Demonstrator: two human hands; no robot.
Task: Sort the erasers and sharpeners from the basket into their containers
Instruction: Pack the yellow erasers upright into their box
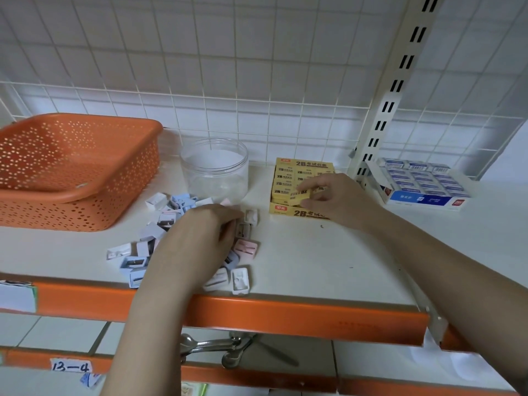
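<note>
Head view: a white shelf (328, 252) with an orange front edge is seen from above, backed by a white wire grid (257, 81). An orange perforated basket (71, 167) is set at the shelf's left rear, tilted, with one side propped up. A heap of small pencil sharpeners (160, 221), white, pale blue and pink, is spread on the shelf from the basket's right corner toward the front edge. A clear plastic jar (214, 167), lidless, is stood just behind the heap, near the back of the shelf. To its right, a yellow box of 2B erasers (288, 178) is placed open, with wrapped yellow erasers packed in rows. Further right, past the slotted upright post (400, 81), a blue-and-white box of erasers (423, 184) is displayed.

The left hand (200, 235) is laid palm down over the right part of the sharpener heap, its fingers curled onto the pieces beneath; whether any one is gripped cannot be told. Loose sharpeners are seen all round it, one white sharpener (251, 217) just beyond the fingertips. The right hand (328, 195) is held over the front of the yellow box, and a yellow eraser (300, 194) is pinched between thumb and fingers at the front row.

A handwritten label (71, 367) reading 13-4 is fixed to a lower shelf edge, and metal hooks (217, 347) are visible below.
</note>
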